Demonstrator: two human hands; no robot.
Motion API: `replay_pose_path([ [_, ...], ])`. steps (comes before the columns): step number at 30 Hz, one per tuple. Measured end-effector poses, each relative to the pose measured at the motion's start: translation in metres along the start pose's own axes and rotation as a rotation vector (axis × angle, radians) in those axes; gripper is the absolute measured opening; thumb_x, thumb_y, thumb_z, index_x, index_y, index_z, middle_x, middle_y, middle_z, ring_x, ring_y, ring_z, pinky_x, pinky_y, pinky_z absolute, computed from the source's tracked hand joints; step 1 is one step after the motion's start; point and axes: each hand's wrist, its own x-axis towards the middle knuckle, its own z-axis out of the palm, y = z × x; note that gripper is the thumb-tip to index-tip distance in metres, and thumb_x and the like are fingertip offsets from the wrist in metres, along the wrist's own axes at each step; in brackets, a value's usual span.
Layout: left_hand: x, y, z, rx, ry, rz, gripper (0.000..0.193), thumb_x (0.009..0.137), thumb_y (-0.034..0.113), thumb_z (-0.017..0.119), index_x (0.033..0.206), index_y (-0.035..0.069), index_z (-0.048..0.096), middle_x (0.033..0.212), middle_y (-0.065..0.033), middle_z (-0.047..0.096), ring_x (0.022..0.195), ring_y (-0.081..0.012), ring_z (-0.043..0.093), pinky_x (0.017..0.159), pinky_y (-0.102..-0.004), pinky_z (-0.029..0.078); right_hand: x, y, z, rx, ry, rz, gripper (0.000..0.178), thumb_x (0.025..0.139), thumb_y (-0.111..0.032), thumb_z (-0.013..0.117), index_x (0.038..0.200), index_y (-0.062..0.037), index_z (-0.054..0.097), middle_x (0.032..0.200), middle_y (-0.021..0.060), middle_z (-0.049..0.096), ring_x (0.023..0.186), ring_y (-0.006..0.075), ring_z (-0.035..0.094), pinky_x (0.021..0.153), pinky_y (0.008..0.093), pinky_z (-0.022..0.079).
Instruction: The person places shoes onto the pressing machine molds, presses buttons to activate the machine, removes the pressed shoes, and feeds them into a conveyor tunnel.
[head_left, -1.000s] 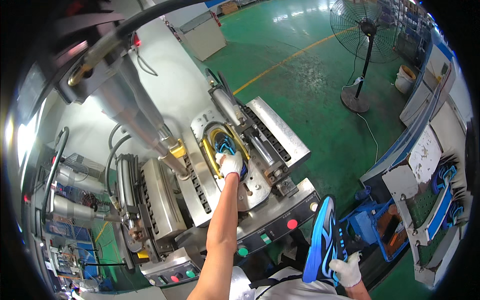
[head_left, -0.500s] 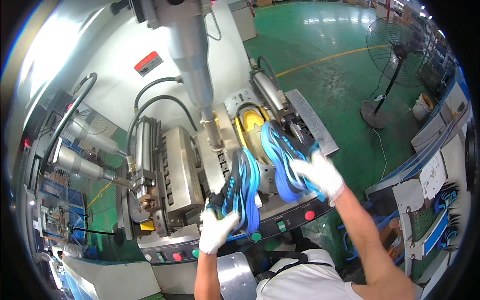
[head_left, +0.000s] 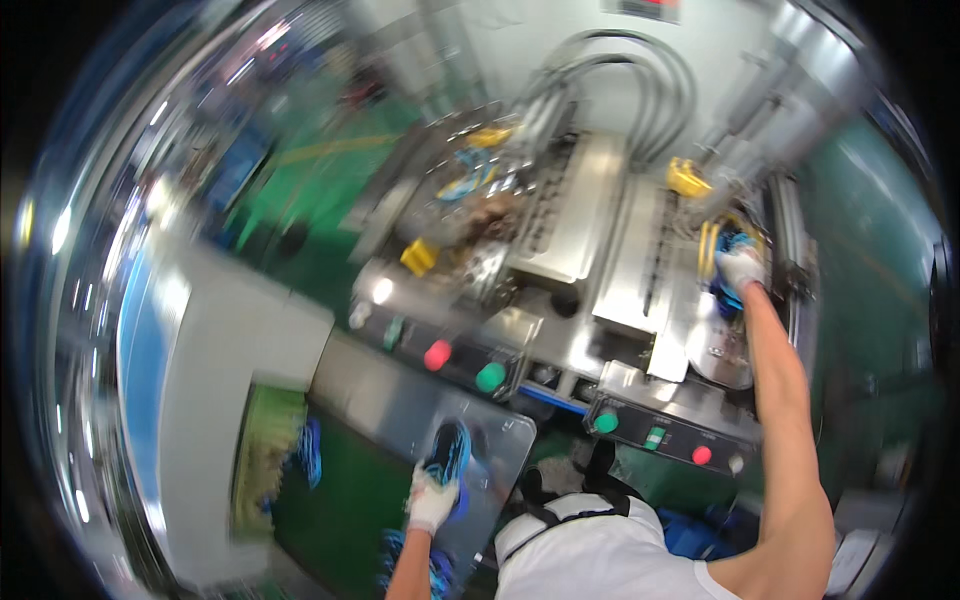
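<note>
My left hand (head_left: 433,498), in a white glove, is closed round the end of a black and blue sneaker (head_left: 452,447). That sneaker is over a grey metal shelf (head_left: 500,430) in front of the machine; whether it rests there I cannot tell. Far to the right, my gloved right hand (head_left: 742,268) is closed on another blue and black sneaker (head_left: 728,298). This one sits in the machine's yellow-edged holder (head_left: 705,255), mostly hidden by the hand and blurred.
A control panel with a red button (head_left: 437,354) and a green button (head_left: 490,377) runs along the machine's front. At the left stands a pale cabinet (head_left: 235,310). More blue shoes (head_left: 440,572) lie low by my left forearm. Black hoses (head_left: 640,75) arch behind the metal blocks.
The view has swung left. My left hand has carried its sneaker from above the machine to the metal shelf. My right hand has brought the other sneaker into the yellow-edged holder.
</note>
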Motion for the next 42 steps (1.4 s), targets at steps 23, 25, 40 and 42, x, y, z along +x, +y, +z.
replay_pose_path([
  [23, 0.222, -0.439, -0.117, -0.038, 0.763, -0.513, 0.076, 0.088, 0.052, 0.068, 0.137, -0.002, 0.048, 0.125, -0.0284, 0.061, 0.116, -0.0445, 0.058, 0.095, -0.0547, 0.049, -0.476, -0.075, 0.129, -0.404, -0.099, -0.367, 0.106, 0.077, -0.013, 0.079, 0.161, 0.0011, 0.016, 0.166, 0.0254, 0.019, 0.155, 0.0369, 0.022, 0.126, 0.0441, 0.020],
  [25, 0.243, -0.461, -0.124, 0.015, 0.693, -0.495, 0.074, 0.091, 0.057, 0.062, 0.135, -0.001, 0.051, 0.128, -0.0290, 0.061, 0.121, -0.0430, 0.057, 0.097, -0.0545, 0.048, -0.503, -0.060, 0.141, -0.496, -0.241, -0.241, 0.107, 0.078, -0.024, 0.079, 0.160, 0.0017, 0.016, 0.165, 0.0243, 0.025, 0.153, 0.0346, 0.029, 0.123, 0.0436, 0.024],
  [40, 0.105, -0.371, -0.107, -0.675, 0.540, -0.104, 0.039, 0.107, 0.028, 0.042, 0.103, 0.001, 0.070, 0.097, -0.0138, 0.070, 0.087, -0.0257, 0.066, 0.083, -0.0380, 0.052, -0.578, -0.219, 0.141, 0.224, -0.716, -0.246, 0.078, 0.086, -0.030, 0.076, 0.148, 0.0039, 0.044, 0.144, 0.0243, 0.057, 0.136, 0.0333, 0.054, 0.113, 0.0405, 0.042],
  [42, 0.086, -0.307, -0.109, -0.807, 0.434, 0.005, 0.039, 0.109, 0.027, 0.041, 0.102, 0.001, 0.070, 0.096, -0.0089, 0.070, 0.088, -0.0164, 0.063, 0.082, -0.0322, 0.050, -0.577, -0.254, 0.131, 0.479, -0.887, -0.252, 0.075, 0.087, -0.031, 0.076, 0.146, 0.0053, 0.047, 0.141, 0.0239, 0.058, 0.132, 0.0320, 0.057, 0.112, 0.0398, 0.043],
])
